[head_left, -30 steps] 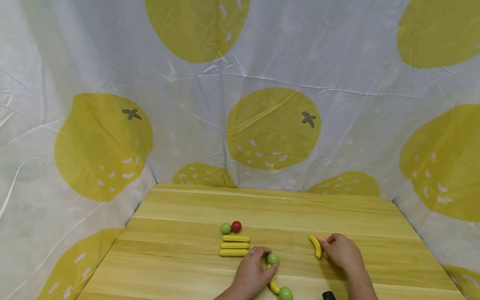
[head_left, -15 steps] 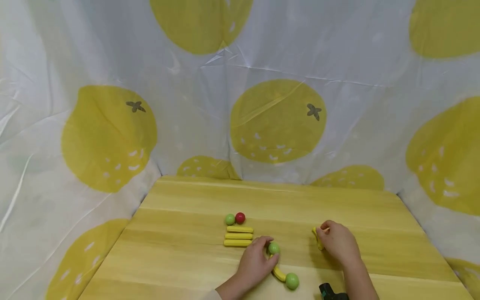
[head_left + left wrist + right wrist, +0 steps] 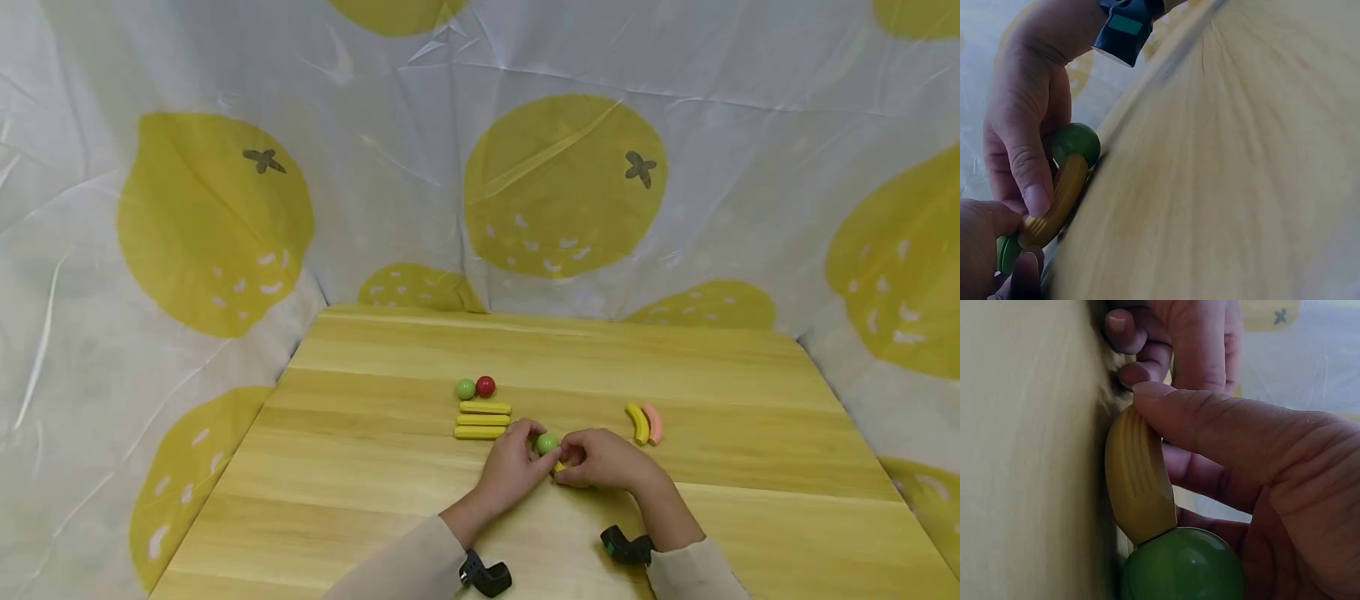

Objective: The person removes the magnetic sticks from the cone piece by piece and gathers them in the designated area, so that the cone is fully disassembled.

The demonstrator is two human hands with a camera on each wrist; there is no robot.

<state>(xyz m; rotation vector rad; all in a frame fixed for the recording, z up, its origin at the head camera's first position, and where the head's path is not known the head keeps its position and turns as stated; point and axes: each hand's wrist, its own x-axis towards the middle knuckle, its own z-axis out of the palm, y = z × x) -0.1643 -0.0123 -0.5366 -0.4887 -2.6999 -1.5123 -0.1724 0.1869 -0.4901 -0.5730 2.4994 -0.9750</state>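
Observation:
In the head view, my left hand (image 3: pixel 510 467) curls round a green ball (image 3: pixel 547 443) near the middle of the table. In the left wrist view, its finger and thumb grip that ball at the far end of a yellow curved stick (image 3: pixel 1060 200). My right hand (image 3: pixel 603 460) pinches the curved stick, its thumb on the ridged side in the right wrist view. A second green ball (image 3: pixel 1185 565) touches the stick's other end; in the head view the right hand hides it.
Three straight yellow sticks (image 3: pixel 482 421) lie side by side left of the hands. Behind them, a small green ball (image 3: pixel 465 389) touches a red ball (image 3: pixel 485 386). Another yellow curved stick (image 3: pixel 637 423) and a pink one (image 3: pixel 653 423) lie together on the wooden table (image 3: pixel 360 500).
My right hand has left the yellow and pink curved sticks lying side by side and moved left onto the other curved stick. The left hand stays at the green ball. The head view tilts down.

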